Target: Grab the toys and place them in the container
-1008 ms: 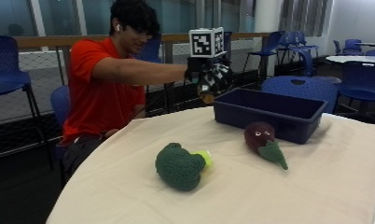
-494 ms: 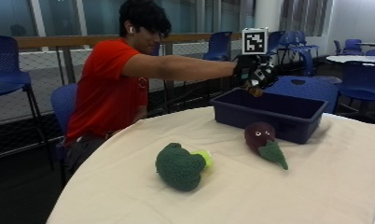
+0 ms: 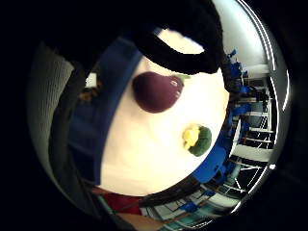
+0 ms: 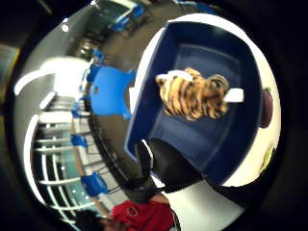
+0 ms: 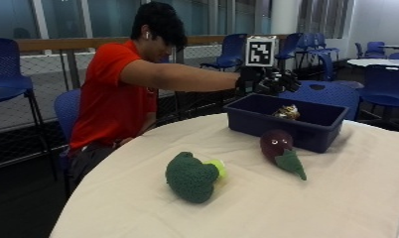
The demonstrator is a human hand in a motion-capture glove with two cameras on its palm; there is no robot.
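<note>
So far you have one toy, the tiger (image 5: 287, 112), down in the bin (image 5: 252, 119). Your hand (image 5: 269, 81) hovers above it with fingers spread, holding nothing. Two remain on the table (image 5: 120, 198): the eggplant (image 5: 279, 148) just beside the bin and the broccoli (image 5: 193, 176) nearer the front edge.

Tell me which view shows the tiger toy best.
The right thumb side palm view: the striped tiger toy shows whole, in the blue container. The outside view shows only its top above the container wall. The little finger side view shows none of it.
</note>
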